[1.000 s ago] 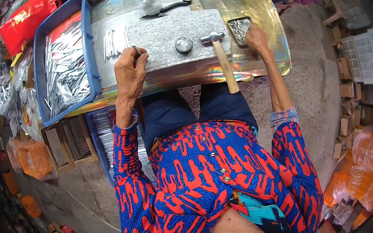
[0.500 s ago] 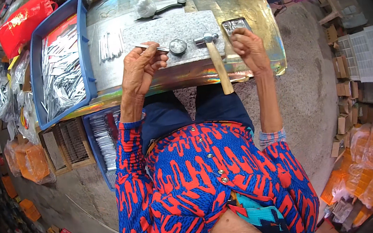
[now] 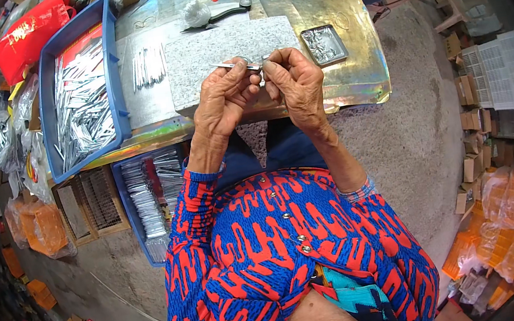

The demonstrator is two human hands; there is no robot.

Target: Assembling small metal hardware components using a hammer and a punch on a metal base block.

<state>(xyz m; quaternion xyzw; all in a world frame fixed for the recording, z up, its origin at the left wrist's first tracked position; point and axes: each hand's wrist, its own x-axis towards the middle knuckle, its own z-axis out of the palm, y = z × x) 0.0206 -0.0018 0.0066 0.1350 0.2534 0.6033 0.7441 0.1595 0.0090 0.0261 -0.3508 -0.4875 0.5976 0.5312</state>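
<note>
My left hand [image 3: 223,99] pinches a slim silver metal rod [image 3: 223,66] between thumb and fingers, its right end toward the other hand. Fingertip to fingertip with it, my right hand [image 3: 299,83] is closed at that end of the rod; whatever small piece it pinches is mostly hidden. Both hands are over the front edge of a speckled grey stone slab [image 3: 216,44]. The hammer and the small round tin cannot be made out behind the hands. To the right lies a square dark-rimmed tray [image 3: 338,59] of small shiny metal parts.
Similar silver rods [image 3: 147,68] lie in a row left of the slab. A blue bin [image 3: 116,81] full of rods stands farther left. Black-handled scissors-like tool [image 3: 230,12] lies behind, beside a clear plastic bundle [image 3: 196,14]. A second blue bin [image 3: 124,197] sits below the table.
My right hand has moved left from the metal-parts tray to meet my left hand. My left hand has shifted right and nearer with the rod. The other person's hand has left the dark round dish.
</note>
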